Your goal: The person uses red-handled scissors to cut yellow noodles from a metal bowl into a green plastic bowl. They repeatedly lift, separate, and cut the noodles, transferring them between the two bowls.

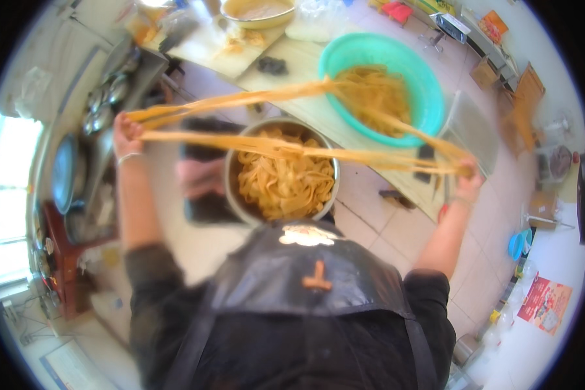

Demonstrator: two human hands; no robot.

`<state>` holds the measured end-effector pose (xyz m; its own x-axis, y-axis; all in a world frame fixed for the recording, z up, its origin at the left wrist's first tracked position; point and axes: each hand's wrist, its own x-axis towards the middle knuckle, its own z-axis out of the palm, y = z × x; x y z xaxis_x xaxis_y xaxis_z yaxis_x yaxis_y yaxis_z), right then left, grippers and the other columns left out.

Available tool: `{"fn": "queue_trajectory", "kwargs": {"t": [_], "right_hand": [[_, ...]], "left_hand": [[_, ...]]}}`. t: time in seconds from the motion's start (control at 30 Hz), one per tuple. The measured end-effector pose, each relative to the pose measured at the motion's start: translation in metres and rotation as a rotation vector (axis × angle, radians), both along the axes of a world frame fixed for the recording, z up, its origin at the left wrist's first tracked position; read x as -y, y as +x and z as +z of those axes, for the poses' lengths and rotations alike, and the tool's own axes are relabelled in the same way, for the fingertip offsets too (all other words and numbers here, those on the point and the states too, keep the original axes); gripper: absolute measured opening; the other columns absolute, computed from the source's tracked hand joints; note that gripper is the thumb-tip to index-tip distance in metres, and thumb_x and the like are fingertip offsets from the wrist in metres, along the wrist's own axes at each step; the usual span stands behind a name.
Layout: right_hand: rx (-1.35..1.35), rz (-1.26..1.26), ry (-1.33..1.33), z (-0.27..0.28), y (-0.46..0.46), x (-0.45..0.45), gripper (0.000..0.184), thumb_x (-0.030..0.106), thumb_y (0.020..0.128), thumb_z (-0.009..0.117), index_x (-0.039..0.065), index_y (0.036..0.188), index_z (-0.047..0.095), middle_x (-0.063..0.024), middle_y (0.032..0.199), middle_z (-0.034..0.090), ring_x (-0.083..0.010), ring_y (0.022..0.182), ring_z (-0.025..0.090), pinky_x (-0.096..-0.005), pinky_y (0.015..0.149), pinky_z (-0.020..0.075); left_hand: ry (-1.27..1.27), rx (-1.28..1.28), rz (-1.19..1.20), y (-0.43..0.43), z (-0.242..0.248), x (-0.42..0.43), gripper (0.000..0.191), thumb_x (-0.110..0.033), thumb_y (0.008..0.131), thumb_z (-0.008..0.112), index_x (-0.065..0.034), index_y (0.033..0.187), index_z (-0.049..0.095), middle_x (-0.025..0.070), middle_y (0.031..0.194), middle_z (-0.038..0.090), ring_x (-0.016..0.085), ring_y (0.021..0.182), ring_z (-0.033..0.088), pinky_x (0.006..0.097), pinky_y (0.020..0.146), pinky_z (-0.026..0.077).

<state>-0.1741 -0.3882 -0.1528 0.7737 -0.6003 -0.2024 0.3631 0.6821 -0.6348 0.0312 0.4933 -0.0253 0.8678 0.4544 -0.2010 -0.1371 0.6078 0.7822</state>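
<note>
Long, tan, flat strips (253, 143), like wide noodles or sheets of skin, are stretched between my raised hands. My left hand (128, 134), at the left with a bracelet on its wrist, is closed on one end of them. At the right my right hand (468, 179) grips the other end. The strips pass over a round metal pot (232, 195) holding a heap of similar wide strips (287, 187). Another part of the stretched bundle crosses a turquoise plastic basin (426, 73) that holds more strips (375, 97). Motion blurs the hands and the strips.
A pale table (307, 63) runs diagonally beneath the basin, with a dark crumpled item (272, 65) on it. A yellowish bowl (258, 22) and clear plastic bags (317, 19) stand at the top. A clear container (473, 126) is beside the basin. A dark red stool (66, 263) stands at left.
</note>
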Motion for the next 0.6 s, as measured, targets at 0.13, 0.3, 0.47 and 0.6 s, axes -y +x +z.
{"fn": "queue_trajectory", "kwargs": {"t": [0.13,0.3,0.47,0.6], "right_hand": [[-0.074,-0.088,0.044,0.005,-0.018,0.044,0.011,-0.003,0.084,0.061,-0.004,0.093,0.055,-0.0102,0.079,0.057,-0.0220,0.070,0.056,-0.0366,0.071,0.0509],[-0.068,-0.093,0.054,0.002,-0.010,0.064,0.009,0.001,0.086,0.061,-0.004,0.094,0.057,-0.0105,0.080,0.058,-0.0218,0.073,0.058,-0.0366,0.075,0.0520],[0.249,0.060,0.017,0.060,0.003,-0.031,0.036,0.007,0.092,0.057,0.002,0.126,0.047,-0.0106,0.089,0.062,-0.0190,0.075,0.059,-0.0358,0.078,0.0521],[0.429,0.645,-0.135,0.122,0.026,-0.194,0.053,0.015,0.090,0.061,0.007,0.137,0.038,-0.0130,0.107,0.061,-0.0178,0.086,0.060,-0.0334,0.071,0.0548]], "left_hand": [[0.150,-0.122,0.128,0.011,0.004,-0.039,0.014,-0.019,0.083,0.069,-0.0132,0.076,0.057,-0.0049,0.058,0.042,0.010,0.047,0.032,0.0262,0.046,0.029],[0.208,-0.123,0.233,0.029,-0.006,-0.126,0.024,-0.017,0.084,0.068,-0.0043,0.104,0.062,0.0022,0.080,0.058,0.017,0.069,0.054,0.0310,0.058,0.042],[0.331,0.019,-0.100,0.009,0.040,-0.018,0.017,-0.023,0.092,0.058,-0.0070,0.092,0.061,0.0007,0.072,0.052,0.013,0.062,0.049,0.0290,0.055,0.042],[0.681,0.364,-0.646,-0.036,0.095,0.164,0.035,-0.027,0.099,0.045,0.0015,0.112,0.061,0.0131,0.105,0.062,0.025,0.099,0.061,0.0367,0.085,0.051]]}}
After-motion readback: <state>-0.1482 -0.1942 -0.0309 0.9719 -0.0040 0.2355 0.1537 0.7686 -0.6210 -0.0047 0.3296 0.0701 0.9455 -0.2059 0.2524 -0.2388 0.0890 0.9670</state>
